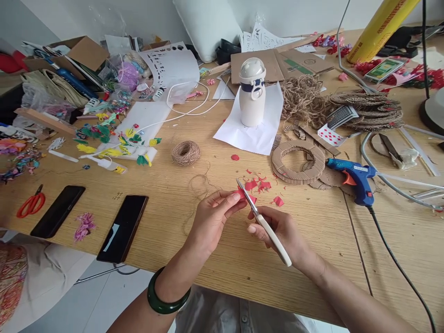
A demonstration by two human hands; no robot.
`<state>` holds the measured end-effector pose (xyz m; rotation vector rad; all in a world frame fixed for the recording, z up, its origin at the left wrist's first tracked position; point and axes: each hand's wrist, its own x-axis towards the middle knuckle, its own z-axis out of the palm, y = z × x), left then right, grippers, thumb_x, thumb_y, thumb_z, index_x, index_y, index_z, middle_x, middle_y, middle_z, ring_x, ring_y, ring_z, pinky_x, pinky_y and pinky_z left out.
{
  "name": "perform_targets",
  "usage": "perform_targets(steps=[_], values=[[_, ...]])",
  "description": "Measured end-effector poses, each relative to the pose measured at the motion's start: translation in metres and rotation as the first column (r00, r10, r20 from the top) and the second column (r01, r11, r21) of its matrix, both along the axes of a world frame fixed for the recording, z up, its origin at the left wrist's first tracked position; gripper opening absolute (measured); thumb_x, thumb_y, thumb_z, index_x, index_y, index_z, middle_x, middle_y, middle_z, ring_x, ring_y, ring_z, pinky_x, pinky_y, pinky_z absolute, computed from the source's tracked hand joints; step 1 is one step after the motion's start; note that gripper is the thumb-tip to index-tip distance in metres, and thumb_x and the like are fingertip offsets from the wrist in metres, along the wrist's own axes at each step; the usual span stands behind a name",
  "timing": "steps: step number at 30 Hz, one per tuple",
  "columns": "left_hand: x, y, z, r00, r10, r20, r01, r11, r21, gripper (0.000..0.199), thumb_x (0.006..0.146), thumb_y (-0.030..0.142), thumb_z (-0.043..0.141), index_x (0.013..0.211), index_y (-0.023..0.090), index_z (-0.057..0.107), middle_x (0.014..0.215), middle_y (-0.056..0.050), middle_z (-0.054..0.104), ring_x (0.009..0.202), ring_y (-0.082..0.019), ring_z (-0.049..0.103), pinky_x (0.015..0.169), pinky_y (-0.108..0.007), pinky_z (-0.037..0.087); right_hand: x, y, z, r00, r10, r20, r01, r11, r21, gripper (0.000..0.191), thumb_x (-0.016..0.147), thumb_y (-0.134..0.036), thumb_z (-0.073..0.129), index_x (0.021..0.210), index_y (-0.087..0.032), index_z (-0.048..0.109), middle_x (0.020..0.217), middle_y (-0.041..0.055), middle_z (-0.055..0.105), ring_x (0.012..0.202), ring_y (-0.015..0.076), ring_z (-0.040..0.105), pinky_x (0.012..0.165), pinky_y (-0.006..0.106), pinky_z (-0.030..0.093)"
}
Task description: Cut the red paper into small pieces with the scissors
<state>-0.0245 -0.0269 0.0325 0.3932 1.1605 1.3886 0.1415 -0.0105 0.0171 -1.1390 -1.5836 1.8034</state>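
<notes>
Between thumb and fingers, my left hand (217, 215) pinches a small piece of red paper (242, 193). A pair of scissors (272, 236) with white handles is in my right hand (286, 231), its blades lying against the red paper and pointing away from me to the left. My fingers partly hide the handle loops and the paper. Just beyond the blades, red paper scraps (258, 184) are scattered on the wooden table (222, 286). A round red paper disc (235, 157) rests a little farther off. Thin loose twine loops beside my left hand.
A twine ball (186, 153) and a white bottle (252, 99) on white paper stand beyond my hands. To the right are a cardboard ring (298, 162) and a blue glue gun (357, 178) with its cord. Two phones (123, 227) and red-handled scissors (32, 203) lie left, near a seated person.
</notes>
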Motion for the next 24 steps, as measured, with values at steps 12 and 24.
perform_targets(steps=[12,24], values=[[-0.017,0.000,0.005,0.987,-0.136,-0.079,0.137,0.991,0.001,0.009,0.075,0.021,0.077,0.078,0.013,0.076,0.085,-0.006,0.075,0.084,-0.016,0.069,0.085,-0.030,0.057,0.001,0.000,0.000,0.996,0.056,0.064,-0.059,0.998,0.036,0.045,0.075,-0.056,0.074,0.086,-0.015,0.061,0.061,-0.0062,0.038,0.051,0.0081,0.031,0.044,0.023,0.025],[-0.009,-0.005,-0.004,0.997,-0.077,-0.005,0.077,0.997,-0.002,0.013,0.076,0.025,0.076,0.081,0.014,0.075,0.091,-0.006,0.075,0.089,-0.017,0.069,0.091,-0.033,0.055,-0.001,-0.003,-0.007,0.997,0.055,0.060,-0.057,0.998,0.032,0.043,0.076,-0.055,0.074,0.085,-0.015,0.060,0.058,-0.0064,0.037,0.048,0.0082,0.032,0.043,0.023,0.026]])
